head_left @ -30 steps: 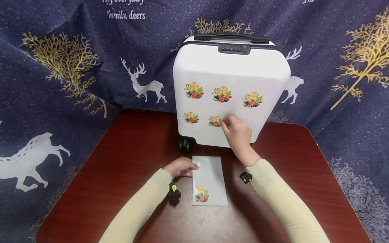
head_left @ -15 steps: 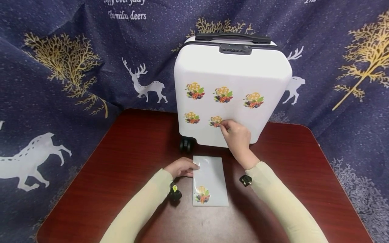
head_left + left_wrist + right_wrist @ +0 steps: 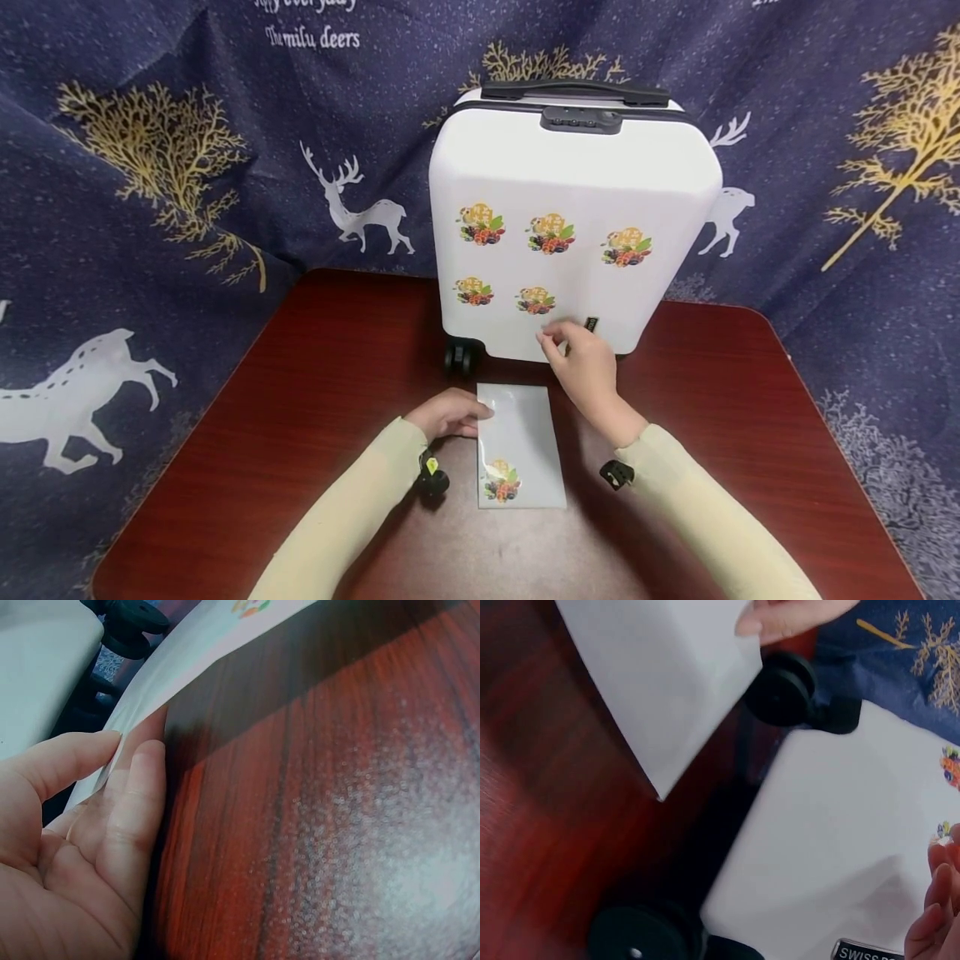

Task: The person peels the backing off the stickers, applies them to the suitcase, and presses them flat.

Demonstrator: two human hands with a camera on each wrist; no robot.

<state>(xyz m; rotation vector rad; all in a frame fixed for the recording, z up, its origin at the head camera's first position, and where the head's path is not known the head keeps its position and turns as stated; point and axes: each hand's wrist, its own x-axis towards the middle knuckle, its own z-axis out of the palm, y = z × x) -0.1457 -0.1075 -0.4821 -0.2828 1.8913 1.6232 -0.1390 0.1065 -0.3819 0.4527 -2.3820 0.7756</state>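
A white suitcase (image 3: 573, 158) stands upright on the table, with several fruit stickers on its front. My right hand (image 3: 585, 367) is just below and right of the lower middle sticker (image 3: 536, 301); its fingers are loosely bent and no object shows between them. In the right wrist view, its fingertips (image 3: 926, 930) are at the edge of the picture, over the suitcase front. My left hand (image 3: 447, 412) pinches the left edge of a white sticker sheet (image 3: 525, 433) between thumb and fingers. One fruit sticker (image 3: 501, 482) is on the sheet's lower left.
The dark red table (image 3: 352, 358) carries the suitcase, whose black wheel (image 3: 458, 357) shows at lower left. A small black nameplate (image 3: 592, 323) is low on its front, beside my right hand. Behind hangs a blue cloth (image 3: 405, 125) printed with deer and trees.
My right hand has left the lower middle sticker and moved slightly down, uncovering that sticker and the nameplate. The left hand still holds the sheet in place.
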